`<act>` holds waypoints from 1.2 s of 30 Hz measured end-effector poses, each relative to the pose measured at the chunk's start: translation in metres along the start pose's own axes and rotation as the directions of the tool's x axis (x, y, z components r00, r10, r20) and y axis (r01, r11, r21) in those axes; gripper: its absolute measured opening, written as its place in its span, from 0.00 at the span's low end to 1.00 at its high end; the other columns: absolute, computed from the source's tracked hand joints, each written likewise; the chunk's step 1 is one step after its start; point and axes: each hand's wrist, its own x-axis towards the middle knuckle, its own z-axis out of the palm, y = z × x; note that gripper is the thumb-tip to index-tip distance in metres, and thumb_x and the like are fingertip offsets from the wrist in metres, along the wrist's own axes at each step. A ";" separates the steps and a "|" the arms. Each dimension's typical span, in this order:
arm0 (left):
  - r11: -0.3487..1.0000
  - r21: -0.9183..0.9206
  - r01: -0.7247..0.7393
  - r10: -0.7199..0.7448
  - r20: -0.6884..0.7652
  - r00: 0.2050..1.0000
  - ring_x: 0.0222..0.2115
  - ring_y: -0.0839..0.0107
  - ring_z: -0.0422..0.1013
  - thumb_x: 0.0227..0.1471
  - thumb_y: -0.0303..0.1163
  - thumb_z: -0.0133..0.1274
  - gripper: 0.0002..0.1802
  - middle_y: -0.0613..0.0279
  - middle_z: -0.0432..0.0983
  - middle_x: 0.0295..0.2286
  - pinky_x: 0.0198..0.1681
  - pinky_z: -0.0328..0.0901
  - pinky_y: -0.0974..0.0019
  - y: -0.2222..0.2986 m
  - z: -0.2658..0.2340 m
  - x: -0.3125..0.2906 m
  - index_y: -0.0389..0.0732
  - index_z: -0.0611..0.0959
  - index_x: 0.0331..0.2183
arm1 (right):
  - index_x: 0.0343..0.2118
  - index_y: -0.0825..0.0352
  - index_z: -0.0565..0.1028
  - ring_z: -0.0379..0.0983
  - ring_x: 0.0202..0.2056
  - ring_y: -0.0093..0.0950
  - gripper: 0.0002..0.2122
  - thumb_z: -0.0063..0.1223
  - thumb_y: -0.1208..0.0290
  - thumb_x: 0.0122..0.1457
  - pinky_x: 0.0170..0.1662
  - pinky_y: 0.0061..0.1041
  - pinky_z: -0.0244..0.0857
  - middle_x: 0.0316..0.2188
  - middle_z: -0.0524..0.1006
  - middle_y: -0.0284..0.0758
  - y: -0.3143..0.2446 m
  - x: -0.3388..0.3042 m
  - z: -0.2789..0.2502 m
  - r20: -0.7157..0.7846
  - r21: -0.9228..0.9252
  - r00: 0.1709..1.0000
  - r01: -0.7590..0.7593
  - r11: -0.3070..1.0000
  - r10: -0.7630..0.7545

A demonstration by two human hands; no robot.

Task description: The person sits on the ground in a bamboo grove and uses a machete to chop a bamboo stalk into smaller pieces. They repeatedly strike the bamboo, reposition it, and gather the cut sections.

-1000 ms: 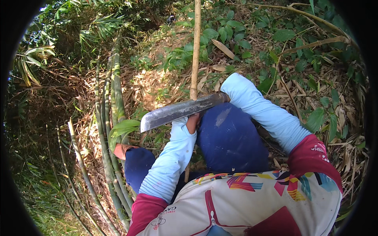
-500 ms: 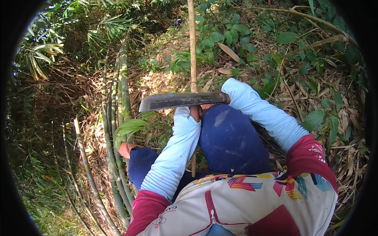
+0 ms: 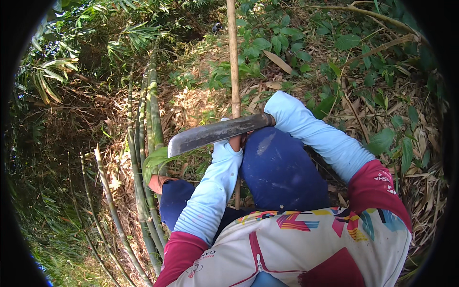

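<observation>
A machete (image 3: 210, 136) with a dark, worn blade lies crosswise in front of me, its broad tip toward the left. Its handle end goes into my right hand (image 3: 270, 118), which is closed on it and mostly covered by the light blue sleeve. A long, slender wooden pole (image 3: 234, 62) runs away from me, passing beneath the blade. My left hand (image 3: 235, 142) is wrapped round this pole just on the near side of the blade; the blade and sleeve hide part of its fingers. My raised knee in blue trousers (image 3: 282, 167) is close beside both hands.
Green bamboo stems (image 3: 152, 105) stand to the left, with thinner cut stalks (image 3: 112, 205) farther left. Leafy plants (image 3: 291, 40) and a bent branch (image 3: 377, 20) are at the far right. Dry leaves (image 3: 420, 191) cover the ground. A broad green leaf (image 3: 155, 160) hangs by my left foot.
The machete has tilted: its tip has swung nearer to me while the handle end has risen slightly. My left hand stays on the pole.
</observation>
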 end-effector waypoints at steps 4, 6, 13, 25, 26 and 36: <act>0.997 0.068 -0.028 0.020 0.111 0.994 0.23 0.69 0.68 0.57 0.43 0.51 0.16 0.60 0.71 0.23 0.28 0.62 0.67 0.004 -0.001 -0.001 0.39 0.73 0.32 | 0.22 0.65 0.78 0.74 0.28 0.47 0.10 0.63 0.65 0.37 0.31 0.35 0.68 0.22 0.75 0.45 0.007 0.002 0.005 0.016 0.042 1.000 0.006 0.999 -0.007; 0.893 0.369 -0.260 0.222 0.142 0.965 0.26 0.65 0.71 0.56 0.44 0.52 0.17 0.57 0.73 0.24 0.31 0.64 0.64 0.007 0.001 -0.003 0.37 0.74 0.32 | 0.22 0.65 0.79 0.74 0.28 0.46 0.11 0.63 0.65 0.36 0.31 0.35 0.68 0.22 0.75 0.45 0.006 0.002 0.004 0.002 0.023 0.999 0.045 0.999 -0.045; 0.643 0.602 -0.474 0.428 0.231 0.874 0.28 0.59 0.72 0.53 0.44 0.55 0.18 0.53 0.74 0.27 0.32 0.64 0.61 -0.002 0.000 0.006 0.37 0.75 0.33 | 0.22 0.65 0.79 0.74 0.28 0.46 0.10 0.62 0.64 0.36 0.32 0.36 0.68 0.21 0.75 0.45 0.000 0.003 0.000 -0.001 -0.020 0.998 0.055 0.998 -0.055; 0.519 0.727 -0.450 0.436 0.228 0.871 0.29 0.55 0.73 0.54 0.45 0.53 0.17 0.50 0.74 0.26 0.33 0.64 0.57 -0.005 0.000 0.011 0.38 0.76 0.33 | 0.22 0.64 0.79 0.74 0.28 0.45 0.09 0.58 0.63 0.40 0.33 0.37 0.68 0.21 0.75 0.45 -0.005 0.001 -0.006 -0.055 -0.001 0.991 0.123 0.992 -0.123; 0.507 0.741 -0.440 0.429 0.226 0.875 0.29 0.54 0.73 0.54 0.45 0.53 0.17 0.50 0.74 0.26 0.33 0.64 0.56 -0.008 -0.001 0.013 0.38 0.76 0.33 | 0.22 0.64 0.79 0.75 0.28 0.45 0.09 0.58 0.63 0.40 0.33 0.37 0.68 0.21 0.75 0.44 -0.005 0.002 -0.006 -0.045 -0.013 0.991 0.125 0.992 -0.126; 0.493 0.772 -0.401 0.426 0.187 0.885 0.29 0.53 0.73 0.55 0.45 0.52 0.17 0.49 0.74 0.27 0.33 0.64 0.56 -0.007 0.002 0.013 0.39 0.75 0.33 | 0.21 0.64 0.79 0.74 0.28 0.44 0.10 0.56 0.61 0.44 0.32 0.36 0.67 0.21 0.75 0.44 -0.003 0.007 -0.002 -0.037 -0.127 0.984 0.171 0.977 -0.177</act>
